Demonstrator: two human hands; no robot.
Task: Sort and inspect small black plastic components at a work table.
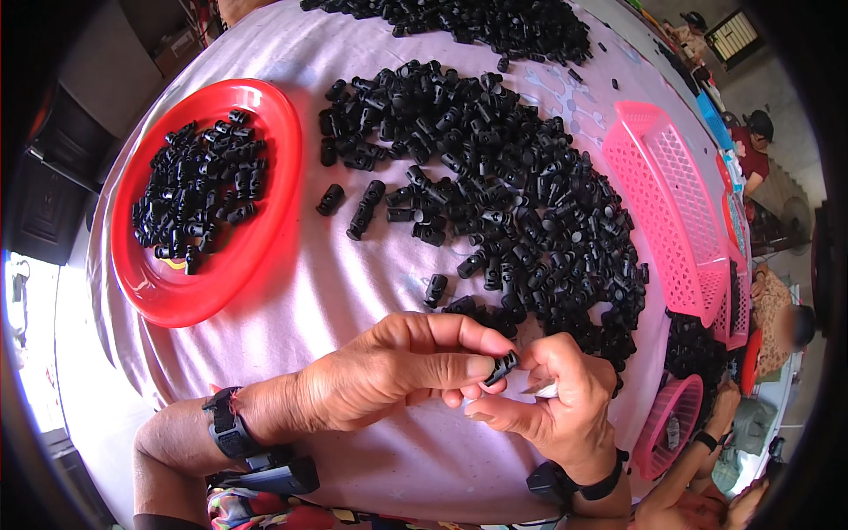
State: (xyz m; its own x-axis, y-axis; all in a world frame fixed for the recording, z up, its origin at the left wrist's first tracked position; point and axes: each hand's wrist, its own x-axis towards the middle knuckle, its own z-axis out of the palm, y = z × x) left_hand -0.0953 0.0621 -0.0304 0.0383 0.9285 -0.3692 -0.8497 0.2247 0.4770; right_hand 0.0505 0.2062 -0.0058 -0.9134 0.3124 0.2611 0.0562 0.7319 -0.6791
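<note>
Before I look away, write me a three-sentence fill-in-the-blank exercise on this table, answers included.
1. The left hand pinches a small piece whose colour is ____.
2. The colour of the round tray under some of the pieces is ____.
3. In the picture, the long pink basket stands to the ____ of the large central pile.

Missing words: black; red; right.

My surface (pixel 367 278) draped in pale pink patterned cloth, bright light streaking its left half. Far left of me: glaring white opening (pixel 25 309); above it, dark furniture (pixel 44 194), kind unclear. Plain wall (pixel 102 53) upper left. Off right: barred window (pixel 733 40), greyish floor (pixel 802 132), round fan (pixel 797 215).
</note>
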